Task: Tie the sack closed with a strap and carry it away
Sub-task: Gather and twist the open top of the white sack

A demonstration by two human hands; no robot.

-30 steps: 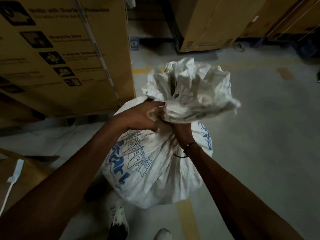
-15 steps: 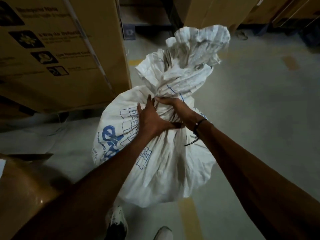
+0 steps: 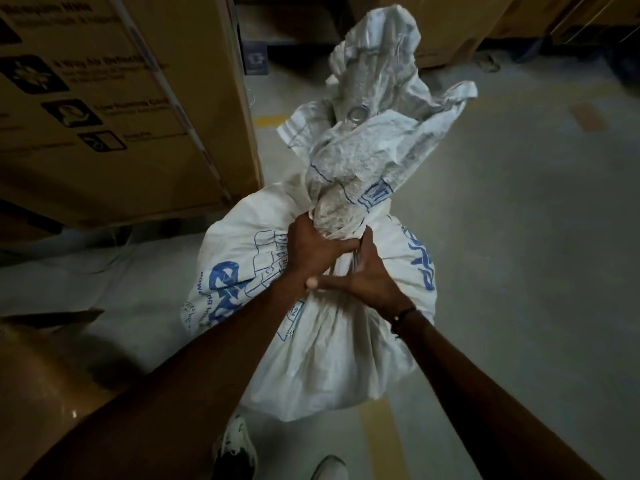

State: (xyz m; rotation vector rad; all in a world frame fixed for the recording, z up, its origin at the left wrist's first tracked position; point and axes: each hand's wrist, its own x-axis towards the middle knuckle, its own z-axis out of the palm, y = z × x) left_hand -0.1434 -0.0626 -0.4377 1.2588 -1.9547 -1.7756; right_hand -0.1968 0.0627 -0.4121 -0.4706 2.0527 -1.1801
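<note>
Both of your hands are at the gathered neck of the sack point(image 3: 311, 341), near the centre of the frame. Your left hand point(image 3: 313, 252) is curled tightly round the twisted neck, squeezing it shut. Your right hand point(image 3: 372, 278) lies just below it and touching it, fingers fairly straight and spread against the bunched cloth, thumb stretched across toward your left wrist; it presses rather than grips. A dark band point(image 3: 403, 315) circles your right wrist. The sack is white woven cloth with blue printing, full and rounded, hanging or standing in the lower middle of the frame above your shoes point(image 3: 235, 452). Its loose top flares upward toward the upper centre, where a small metal eyelet point(image 3: 356, 115) shows. A second ago the open mouth was crumpled close over your hands; now it is drawn up long and narrow, and your hands have shifted from clutching the bundle to pinching a tighter neck. That suggests the gathering is nearly done and the neck is ready to be bound. No strap is visible anywhere near your hands, so tying has likely not begun. A large cardboard box point(image 3: 114, 109) fills the upper left, more boxes line the top edge, and grey concrete floor point(image 3: 519, 237) with a yellow line lies to the right.
</note>
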